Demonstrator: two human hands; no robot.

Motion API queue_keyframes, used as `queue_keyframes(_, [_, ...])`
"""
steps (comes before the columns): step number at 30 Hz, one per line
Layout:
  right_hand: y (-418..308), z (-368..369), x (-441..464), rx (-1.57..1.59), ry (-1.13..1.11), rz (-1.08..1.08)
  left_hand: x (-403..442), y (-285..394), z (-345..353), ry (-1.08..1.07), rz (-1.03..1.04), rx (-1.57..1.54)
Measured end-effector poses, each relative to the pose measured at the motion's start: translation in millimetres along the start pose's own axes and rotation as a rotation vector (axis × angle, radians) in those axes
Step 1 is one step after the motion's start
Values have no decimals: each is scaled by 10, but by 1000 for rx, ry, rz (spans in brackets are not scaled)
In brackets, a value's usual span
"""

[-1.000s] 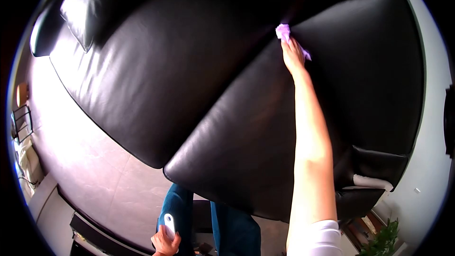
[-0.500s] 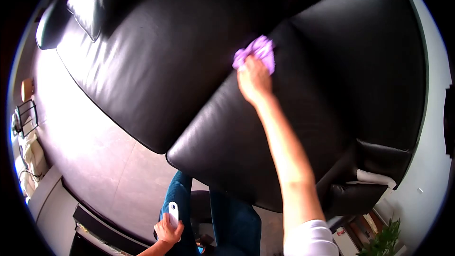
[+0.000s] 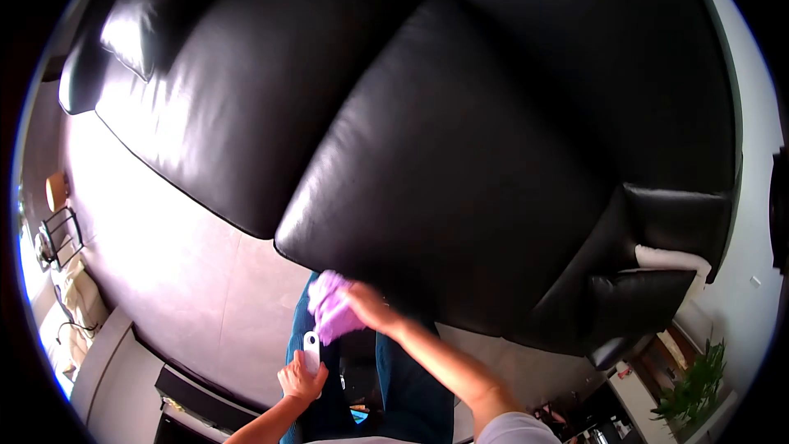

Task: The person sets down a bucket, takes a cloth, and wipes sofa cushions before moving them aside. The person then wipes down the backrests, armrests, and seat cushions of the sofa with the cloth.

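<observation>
My right hand (image 3: pixel 367 306) is closed on a crumpled purple cloth (image 3: pixel 331 312), held over my lap near the sofa's front edge. Just below the cloth, my left hand (image 3: pixel 300 380) grips a white handle with a hole in its rounded end (image 3: pixel 311 352). The rest of that tool is hidden by the fingers. Beyond my hands spreads a black leather sofa (image 3: pixel 460 189), its seat cushions split by a deep seam.
A shiny black pillow (image 3: pixel 130 37) rests at the sofa's far left. Black sofa parts with a white roll (image 3: pixel 672 260) lie at right, above a green plant (image 3: pixel 694 386). Pale floor tiles (image 3: pixel 189 279) stretch along the left, with a low cabinet (image 3: pixel 197 399) beyond.
My right hand has drawn the purple cloth back from the sofa seam towards my lap, beside the left hand. The left hand keeps its grip. The view has shifted slightly.
</observation>
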State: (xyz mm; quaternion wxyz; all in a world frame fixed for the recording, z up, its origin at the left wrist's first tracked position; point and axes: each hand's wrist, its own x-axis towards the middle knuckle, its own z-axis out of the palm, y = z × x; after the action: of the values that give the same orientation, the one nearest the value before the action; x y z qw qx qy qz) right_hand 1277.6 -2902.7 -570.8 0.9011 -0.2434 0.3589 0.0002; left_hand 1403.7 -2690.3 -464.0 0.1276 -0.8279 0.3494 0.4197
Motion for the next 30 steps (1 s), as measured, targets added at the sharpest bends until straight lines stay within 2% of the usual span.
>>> queue_keyframes(2, [-811, -296, -212, -175, 224, -205, -27, 6, 16, -11, 3, 28])
queue_keyframes(5, [-1663, -895, -148, -187, 476, -620, -20, 17, -28, -60, -9, 49])
queue_keyframes(6, [-1944, -1171, -108, -699, 675, -756, -7, 19, -24, -97, -26, 63])
queue_keyframes(7, [-2147, -1346, -7, -1021, 857, -845, -5, 16, -9, -134, -44, 76])
queue_keyframes(8, [-2277, -1410, 67, -1226, 948, -818, -11, -1, 5, -145, -48, 74])
queue_keyframes(9, [-2222, -1593, 254, -1339, 998, -849, -13, -16, 28, -148, -43, 84])
queue_keyframes(11, [-1930, -1548, 458, -1451, 1003, -731, -20, -23, 66, -69, -19, 107])
queue_keyframes(13, [-1463, -1096, 338, -1467, 918, -752, -16, 2, 83, -72, -8, 129])
queue_keyframes(15, [-649, -803, 225, -1451, 822, -738, -2, -2, 93, -79, 10, 150])
queue_keyframes(17, [39, -535, -94, -1468, 592, -496, 37, 27, 75, -18, 18, 166])
queue_keyframes(19, [825, -496, -343, -1583, 495, -494, 92, 29, 27, -47, 13, 152])
queue_keyframes(21, [1141, -495, -834, -1151, 416, -170, 102, 45, 13, -77, 9, 140])
queue_keyframes(23, [1059, -594, -1173, -977, 773, -173, 29, 59, 51, -12, 14, 163])
queue_keyframes(24, [812, -745, -1318, -637, 816, -85, 40, 56, 64, -14, 27, 169])
queue_keyframes(25, [426, -851, -1468, -215, 881, -151, 71, 33, 70, -6, 32, 188])
queue_keyframes(27, [-111, -1297, -1756, 56, 951, -514, 106, 31, 71, 3, 46, 210])
queue_keyframes(28, [-598, -1398, -1900, 97, 1001, -623, 116, 36, 48, 0, 41, 209])
queue_keyframes(30, [-1307, -1777, -2109, -35, 1011, -795, 89, 53, 20, 4, 41, 215])
